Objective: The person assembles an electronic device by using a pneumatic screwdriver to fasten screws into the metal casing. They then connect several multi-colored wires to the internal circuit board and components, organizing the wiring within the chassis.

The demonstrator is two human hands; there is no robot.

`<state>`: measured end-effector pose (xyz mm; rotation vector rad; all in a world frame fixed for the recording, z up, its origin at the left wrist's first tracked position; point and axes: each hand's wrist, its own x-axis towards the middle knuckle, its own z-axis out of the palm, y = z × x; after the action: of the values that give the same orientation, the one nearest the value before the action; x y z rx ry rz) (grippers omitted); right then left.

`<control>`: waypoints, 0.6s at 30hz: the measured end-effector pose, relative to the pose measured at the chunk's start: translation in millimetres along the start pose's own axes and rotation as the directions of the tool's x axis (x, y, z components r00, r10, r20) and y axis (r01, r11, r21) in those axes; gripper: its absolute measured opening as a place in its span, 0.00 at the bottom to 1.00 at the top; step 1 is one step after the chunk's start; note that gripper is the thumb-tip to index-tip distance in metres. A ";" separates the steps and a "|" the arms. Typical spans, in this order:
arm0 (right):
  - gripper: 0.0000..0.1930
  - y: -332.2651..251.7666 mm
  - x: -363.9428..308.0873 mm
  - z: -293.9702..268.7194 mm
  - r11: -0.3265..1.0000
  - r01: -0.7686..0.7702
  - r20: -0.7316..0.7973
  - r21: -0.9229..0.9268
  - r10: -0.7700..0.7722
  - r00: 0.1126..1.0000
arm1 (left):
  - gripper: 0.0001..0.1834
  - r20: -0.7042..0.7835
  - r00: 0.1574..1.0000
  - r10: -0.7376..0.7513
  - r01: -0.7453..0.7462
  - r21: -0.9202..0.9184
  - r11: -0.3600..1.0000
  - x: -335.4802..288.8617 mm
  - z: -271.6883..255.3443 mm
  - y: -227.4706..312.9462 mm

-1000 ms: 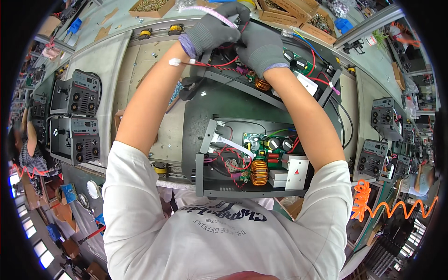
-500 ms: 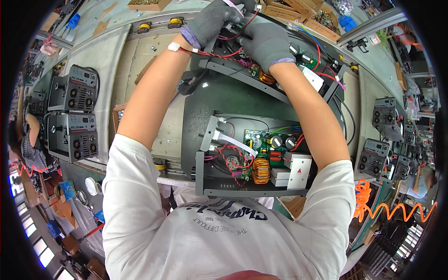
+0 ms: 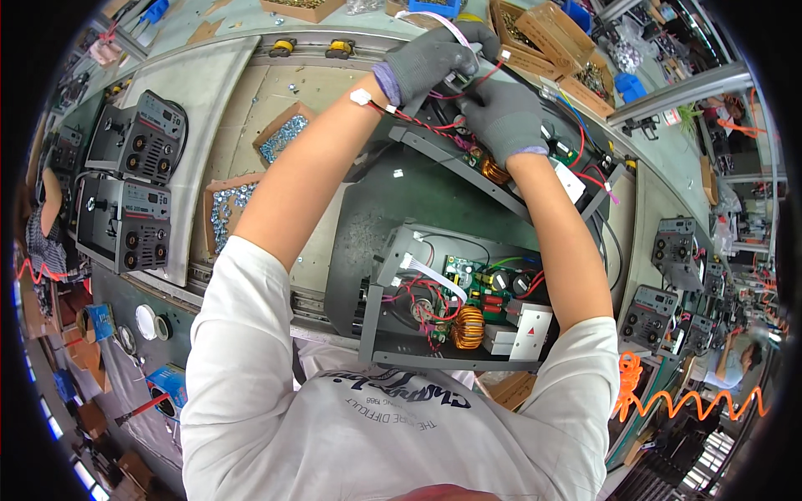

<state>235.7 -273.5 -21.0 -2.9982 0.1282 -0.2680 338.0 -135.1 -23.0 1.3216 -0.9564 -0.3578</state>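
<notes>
Both my hands wear grey gloves with purple cuffs and work at the left end of the far metal chassis. My left hand curls its fingers there, beside a white ribbon cable that loops over its fingertips; what it grips is hidden. Close by on the right, my right hand has its fingers bent down into the chassis among red wires, their tips largely hidden. A twisted red-black wire with a white connector lies across my left wrist. Below the right hand, a copper coil shows.
A second open chassis with a circuit board and copper coil sits close to me. Cartons of screws lie left. Finished grey machines stand left, others right. An orange coiled hose hangs right.
The view has shifted, so the bench and chassis appear lower and screw cartons show at left. Both hands stay at the far chassis, the left still curled near the ribbon cable.
</notes>
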 end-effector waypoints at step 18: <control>0.10 -6.6 7.3 7.2 0.994 -0.010 -0.001 -0.113 0.009 1.000 | 0.08 -0.030 0.998 0.048 -0.050 -0.042 0.998 -7.7 6.8 -4.0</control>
<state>244.6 -266.8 -26.0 -3.1085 0.1629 -0.2686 329.5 -135.1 -30.0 1.2590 -0.9504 -0.3193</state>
